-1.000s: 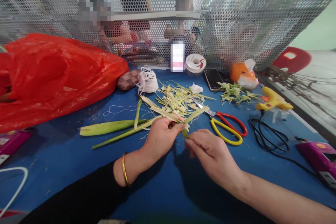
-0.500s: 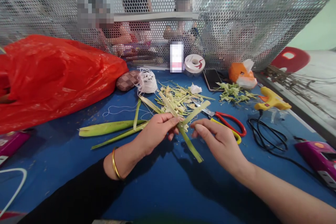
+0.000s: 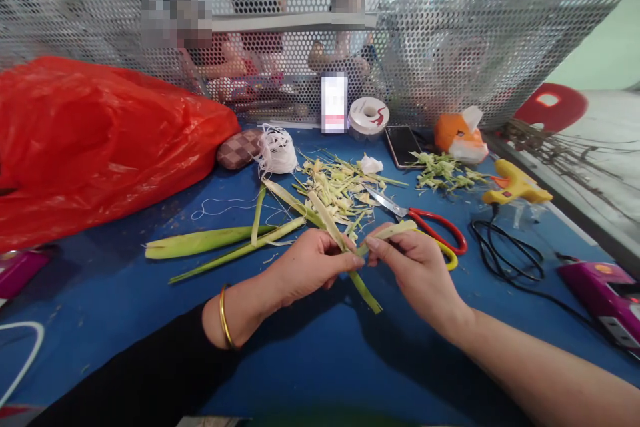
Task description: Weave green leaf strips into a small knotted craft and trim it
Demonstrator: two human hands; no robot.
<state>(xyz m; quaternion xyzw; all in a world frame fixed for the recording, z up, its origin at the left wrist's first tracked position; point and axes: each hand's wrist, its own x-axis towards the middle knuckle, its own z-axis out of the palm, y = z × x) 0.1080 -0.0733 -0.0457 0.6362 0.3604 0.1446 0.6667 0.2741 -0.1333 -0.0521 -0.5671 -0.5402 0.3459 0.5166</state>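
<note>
My left hand (image 3: 313, 260) pinches pale green leaf strips where they cross, thumb on top. One leaf strip (image 3: 367, 292) runs from upper left to lower right through its fingers. In a pinch, my right hand (image 3: 417, 267) holds another leaf strip (image 3: 395, 229) that leads off to the right. The fingertips of both hands almost meet, and the crossing itself is partly hidden. Behind them lies a heap of leaf scraps (image 3: 335, 187). Scissors (image 3: 440, 213) with red and yellow handles lie just beyond my right hand. Longer green leaf pieces (image 3: 205, 241) rest left of my left hand.
A red plastic bag (image 3: 110, 153) fills the left. White string (image 3: 277, 150), a ribbon spool (image 3: 369, 115), an upright lit phone (image 3: 335, 103) and a dark phone (image 3: 403, 145) stand or lie at the back. A yellow glue gun (image 3: 517, 185) trails a black cord at right. People sit behind the perforated screen.
My right hand has moved in to the left and now grips the strip that stuck up to the right. That strip has swung lower and flatter. My left thumb has shifted toward the crossing.
</note>
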